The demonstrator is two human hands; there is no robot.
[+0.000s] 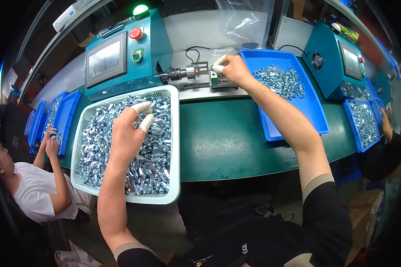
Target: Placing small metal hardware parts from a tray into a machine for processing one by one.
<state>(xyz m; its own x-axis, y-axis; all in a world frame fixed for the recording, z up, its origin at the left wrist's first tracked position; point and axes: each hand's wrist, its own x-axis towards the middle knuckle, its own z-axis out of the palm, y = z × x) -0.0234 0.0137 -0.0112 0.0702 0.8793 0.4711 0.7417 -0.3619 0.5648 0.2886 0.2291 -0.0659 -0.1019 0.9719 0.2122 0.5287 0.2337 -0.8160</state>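
A: What is the left hand [128,133] doing?
B: Its capped fingertips [143,116] are pinched together just over the metal parts [98,147] heaped in the white basket [175,147]; whether a part sits between them cannot be told.
A: The right hand [231,69]?
B: Its fingers close on the small fixture [218,80] beside the teal machine's spindle [182,73]; the blue tray [314,109] lies right of them.

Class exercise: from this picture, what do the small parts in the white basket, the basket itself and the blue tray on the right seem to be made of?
Small parts: probably plated metal, silvery with bright glints.
White basket: likely moulded plastic, matt, with slotted walls.
Blue tray: likely plastic, even colour with a soft sheen.
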